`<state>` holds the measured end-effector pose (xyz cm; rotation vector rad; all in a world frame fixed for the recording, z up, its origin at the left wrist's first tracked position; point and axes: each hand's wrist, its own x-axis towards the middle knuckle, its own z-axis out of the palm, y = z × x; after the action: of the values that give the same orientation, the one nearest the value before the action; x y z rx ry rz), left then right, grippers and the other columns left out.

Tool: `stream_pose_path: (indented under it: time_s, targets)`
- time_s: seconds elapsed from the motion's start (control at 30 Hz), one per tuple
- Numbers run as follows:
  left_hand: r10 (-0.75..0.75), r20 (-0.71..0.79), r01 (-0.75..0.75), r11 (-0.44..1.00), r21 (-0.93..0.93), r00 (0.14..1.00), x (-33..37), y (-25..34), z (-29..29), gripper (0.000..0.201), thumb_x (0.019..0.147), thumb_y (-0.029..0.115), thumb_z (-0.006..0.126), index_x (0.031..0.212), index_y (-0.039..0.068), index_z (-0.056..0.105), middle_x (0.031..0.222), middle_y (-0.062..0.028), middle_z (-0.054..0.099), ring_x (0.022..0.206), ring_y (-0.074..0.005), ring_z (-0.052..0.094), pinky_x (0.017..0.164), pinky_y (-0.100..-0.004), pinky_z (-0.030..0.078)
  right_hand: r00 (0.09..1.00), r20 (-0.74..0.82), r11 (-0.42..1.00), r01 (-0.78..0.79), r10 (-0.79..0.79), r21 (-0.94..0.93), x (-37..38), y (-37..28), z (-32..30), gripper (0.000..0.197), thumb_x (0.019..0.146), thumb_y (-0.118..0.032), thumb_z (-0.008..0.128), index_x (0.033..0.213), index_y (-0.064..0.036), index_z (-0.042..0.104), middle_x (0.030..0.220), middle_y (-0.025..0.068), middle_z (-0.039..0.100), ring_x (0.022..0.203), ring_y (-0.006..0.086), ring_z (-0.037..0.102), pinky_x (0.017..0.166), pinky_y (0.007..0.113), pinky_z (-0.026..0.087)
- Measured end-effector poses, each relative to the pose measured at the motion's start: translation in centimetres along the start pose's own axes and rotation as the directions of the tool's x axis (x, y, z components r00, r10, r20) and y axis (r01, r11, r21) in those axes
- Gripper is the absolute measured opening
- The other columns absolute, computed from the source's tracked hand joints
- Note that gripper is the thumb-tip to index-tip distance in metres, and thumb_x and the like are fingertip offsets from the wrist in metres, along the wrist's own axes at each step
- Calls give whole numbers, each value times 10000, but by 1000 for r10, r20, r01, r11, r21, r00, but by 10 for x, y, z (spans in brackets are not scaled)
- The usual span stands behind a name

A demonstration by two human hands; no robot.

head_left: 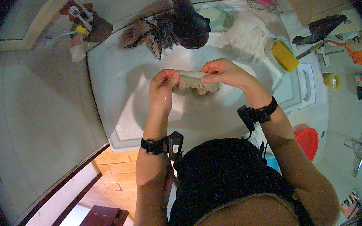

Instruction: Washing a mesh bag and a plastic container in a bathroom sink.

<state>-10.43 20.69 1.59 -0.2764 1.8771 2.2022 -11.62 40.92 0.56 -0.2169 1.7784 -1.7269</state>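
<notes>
Both my hands hold a small wet grey-beige cloth [196,85] over a white basin [124,114]. My left hand [162,88] pinches its left end between thumb and fingers. The right end is gripped in the fingers of my right hand [226,73]. A pale upper edge of the cloth stretches between the two hands, and its crumpled lower part hangs toward the basin floor. Just beyond it stands a black faucet [191,25]. Whether the cloth is a sock or another small piece, I cannot tell.
Patterned cloth [141,36] lies bunched left of the faucet. To the right are a white cloth heap [247,37] and a container with a yellow block [284,56]. A toothbrush cup [98,29] stands far left; a red basin [306,142] is at lower right.
</notes>
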Motion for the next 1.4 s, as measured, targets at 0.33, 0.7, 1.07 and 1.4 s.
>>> stream_pose_path:
  time_s: [0.33,0.7,1.07,1.4]
  targets:
    - [18,-129,5,985,173,991,7,16,-36,97,783,159,544,795,63,545,693,3,532,599,-66,442,511,-195,364,998,15,957,-60,67,-284,-13,-11,-17,189,684,-183,621,762,-15,584,632,-11,540,586,57,462,550,207,381]
    - [160,-188,-53,878,477,969,-8,66,-70,136,790,174,537,844,50,547,741,-4,553,602,-62,459,490,-190,372,927,-181,630,72,-328,-773,-41,-13,-37,210,732,-212,585,724,-5,553,566,96,530,504,146,449,500,290,379]
    - [339,81,-330,789,519,937,-32,113,-84,92,755,73,569,835,48,532,769,8,529,703,-58,473,608,-188,382,875,-159,659,213,-457,-721,-74,-85,-55,184,657,-8,568,839,-25,557,839,38,527,757,125,496,656,225,398]
    - [-241,586,-481,379,790,773,-26,-67,-100,307,686,-15,516,975,84,552,982,-103,536,946,-246,488,798,-338,412,994,-47,223,-24,-100,-975,-58,67,-52,208,659,-28,504,830,-102,597,912,75,543,874,252,490,785,360,371]
